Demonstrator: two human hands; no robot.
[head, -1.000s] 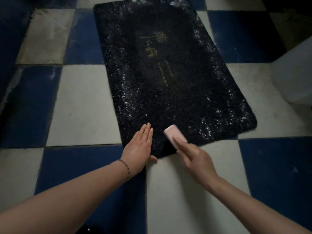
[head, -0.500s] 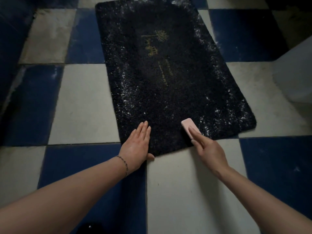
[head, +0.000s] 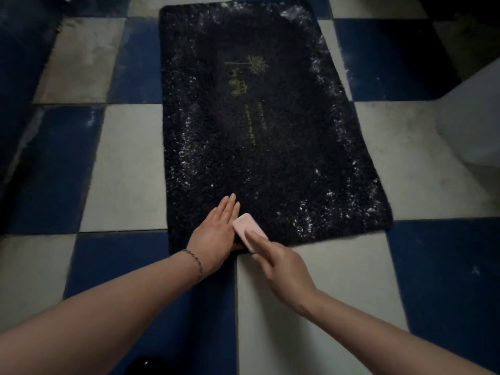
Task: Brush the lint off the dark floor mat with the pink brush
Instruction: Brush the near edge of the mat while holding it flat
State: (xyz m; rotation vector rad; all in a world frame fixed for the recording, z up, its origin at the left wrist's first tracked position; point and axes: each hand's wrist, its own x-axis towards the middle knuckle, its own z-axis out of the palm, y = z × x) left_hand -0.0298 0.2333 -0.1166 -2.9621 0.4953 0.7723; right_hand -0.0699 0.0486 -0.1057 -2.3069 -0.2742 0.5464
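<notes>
Pressing flat left hand (head: 216, 234) on mat (head: 270, 147), right hand (head: 284, 263) gripping brush (head: 247, 227)

A dark, shaggy rectangular floor mat (head: 270, 136) lies flat on the tiles, gold lettering at its middle, pale lint speckling its edges and near right corner. A small pink brush with rounded corners (head: 249, 230) rests on the mat's near edge, tilted leftward.

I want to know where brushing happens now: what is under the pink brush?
The near edge of the dark floor mat lies under the pink brush, gripped by the right hand. The brush covers that spot, so lint there is hidden.
</notes>
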